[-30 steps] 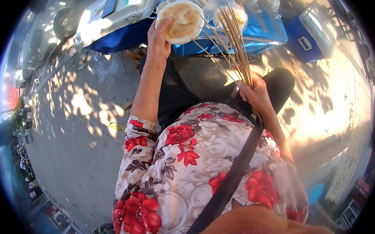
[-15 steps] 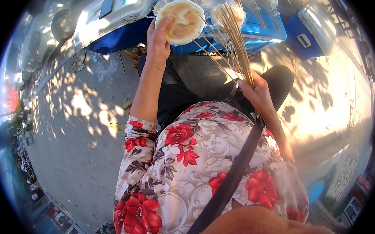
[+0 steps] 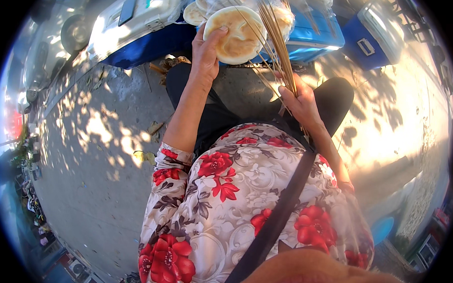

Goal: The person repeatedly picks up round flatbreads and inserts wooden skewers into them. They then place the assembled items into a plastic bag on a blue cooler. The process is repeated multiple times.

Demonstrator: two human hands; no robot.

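A round, pale flatbread (image 3: 242,40) with browned patches is pinched at its left edge by my left hand (image 3: 205,58), thumb on top. Lower and to the right, my right hand (image 3: 302,104) is closed round a bundle of long thin wooden skewers (image 3: 280,46) that fan upward. A few of the skewers splay left, across or against the flatbread's right side; whether any goes into it I cannot tell. Just behind my left hand lie more flatbreads (image 3: 194,13), partly hidden by the one I hold.
Clear plastic bags (image 3: 286,20) sit on a blue cooler box (image 3: 314,45) ahead of me. To the left, a white-lidded cooler (image 3: 145,25) carries a dark phone (image 3: 128,10). Another blue cooler (image 3: 367,46) with a white lid stands at the right. My knees are below the boxes.
My left hand has carried the flatbread to the right and slightly down, closer to the skewers. My right hand has shifted slightly left and up, still gripping the bundle.
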